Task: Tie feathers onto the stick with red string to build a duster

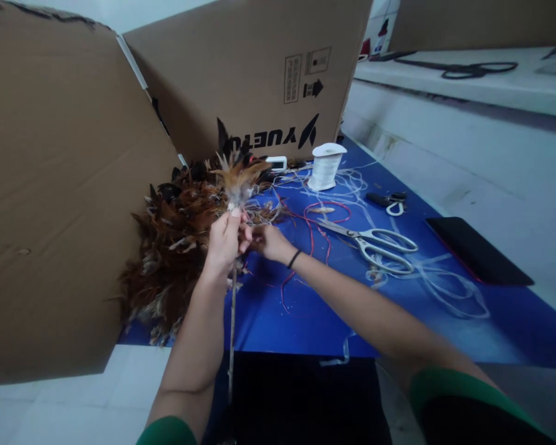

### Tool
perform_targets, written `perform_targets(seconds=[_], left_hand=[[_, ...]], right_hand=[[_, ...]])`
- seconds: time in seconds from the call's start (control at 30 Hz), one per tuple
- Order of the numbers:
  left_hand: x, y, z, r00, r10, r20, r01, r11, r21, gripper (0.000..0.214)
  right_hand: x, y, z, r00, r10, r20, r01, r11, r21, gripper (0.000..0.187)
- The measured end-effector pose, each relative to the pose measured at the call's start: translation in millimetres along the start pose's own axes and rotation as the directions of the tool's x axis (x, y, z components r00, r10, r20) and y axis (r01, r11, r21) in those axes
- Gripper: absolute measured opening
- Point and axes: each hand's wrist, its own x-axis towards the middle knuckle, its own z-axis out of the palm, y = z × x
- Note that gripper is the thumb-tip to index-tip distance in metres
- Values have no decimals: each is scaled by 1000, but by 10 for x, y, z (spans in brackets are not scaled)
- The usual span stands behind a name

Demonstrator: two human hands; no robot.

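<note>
My left hand (pixel 224 242) is closed around a thin stick (pixel 232 327), which runs down past the table's front edge. Brown and tan feathers (pixel 241 176) fan out from the top of the stick, just above my thumb. Close on the right, my right hand (pixel 272 243) has its fingers curled in against the left hand's fingers. What those fingers pinch is too small and shadowed to make out. Behind and left of my hands lies a big pile of loose brown feathers (pixel 167 247).
On the blue table (pixel 278 327) are a spool of white ribbon (pixel 325 167), scissors (pixel 352 233), red cord (pixel 311 235), small black-handled snips (pixel 383 200), loose clear strips (pixel 458 296) and a dark tablet-like slab (pixel 479 250). Cardboard walls (pixel 259 74) stand behind and left.
</note>
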Motion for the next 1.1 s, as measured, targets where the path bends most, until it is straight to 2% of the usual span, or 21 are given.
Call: perform_targets(seconds=[0.1, 0.2, 0.27, 0.37, 0.5, 0.63, 0.83, 0.97, 1.1], left_hand=[[-2, 64, -56, 1000, 15, -21, -16, 999, -37, 35], [4, 72, -104, 999, 19, -38, -21, 999, -45, 35], [14, 64, -137, 999, 24, -46, -27, 998, -48, 35], [35, 45, -177, 997, 51, -53, -54, 996, -68, 35], [56, 3, -164, 998, 48, -29, -51, 995, -83, 37], [61, -61, -46, 999, -28, 45, 32, 996, -86, 37], [36, -128, 188, 972, -107, 210, 132, 985, -109, 32], [40, -171, 291, 934, -201, 295, 248, 960, -132, 34], [64, -265, 349, 896, -281, 344, 350, 923, -158, 35]], right_hand=[[107, -68, 174, 1000, 30, 2, -29, 989, -146, 3], [168, -44, 218, 999, 22, -45, -29, 987, -156, 10], [181, 7, 148, 996, 25, -91, -32, 997, -70, 13], [148, 62, -78, 980, 83, -180, -51, 983, 176, 19], [-13, -1, -465, 963, 180, -199, -59, 866, 496, 26], [-249, -107, -734, 946, 212, -247, -15, 788, 616, 27], [-496, -47, -826, 890, 256, -378, 97, 703, 704, 32], [-542, -14, -848, 843, 224, -489, 215, 694, 688, 27], [-575, -72, -886, 788, 179, -588, 292, 733, 615, 24]])
